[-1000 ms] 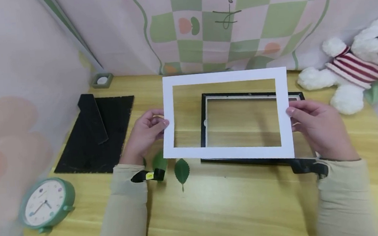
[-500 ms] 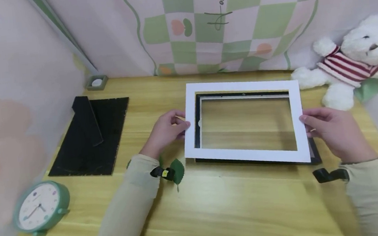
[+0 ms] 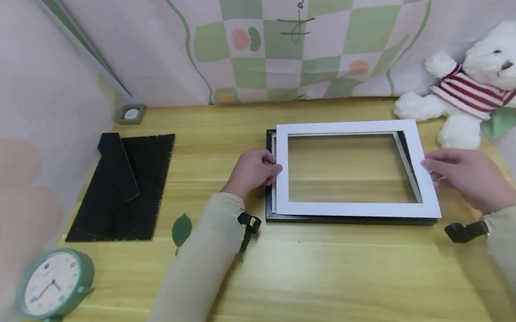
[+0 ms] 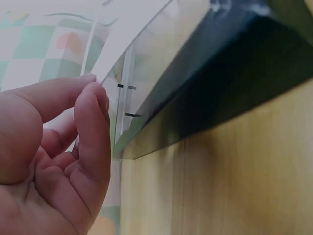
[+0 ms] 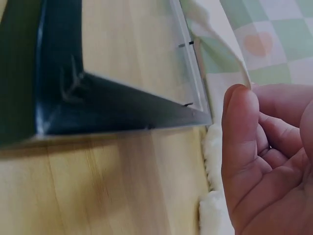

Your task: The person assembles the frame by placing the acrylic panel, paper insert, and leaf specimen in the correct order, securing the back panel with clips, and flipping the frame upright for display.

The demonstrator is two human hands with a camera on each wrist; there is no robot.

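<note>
A white picture mat [image 3: 360, 209] with a rectangular window is held by both hands over a black picture frame [image 3: 270, 211]. My left hand [image 3: 251, 173] pinches the mat's left edge between thumb and fingers. On the opposite edge my right hand [image 3: 471, 176] pinches it the same way. The mat sits slightly right of the frame, so the frame's left side shows. In the left wrist view the mat's edge lies between the left hand's [image 4: 58, 156] fingertips, above the dark frame [image 4: 215, 78]. The right wrist view shows a gap between mat [image 5: 234, 49] and frame [image 5: 117, 105].
A black backing board [image 3: 158, 186] with a stand leg lies to the left. A green clock [image 3: 55, 284], a leaf [image 3: 182, 230] and a small dish [image 3: 131, 114] are on the wooden table [image 3: 345, 287]. A white teddy bear [image 3: 474, 83] sits at the back right.
Both hands have carried the mat rightward and lowered it from in front of the frame to just over it. The left forearm has uncovered one leaf and now largely covers another.
</note>
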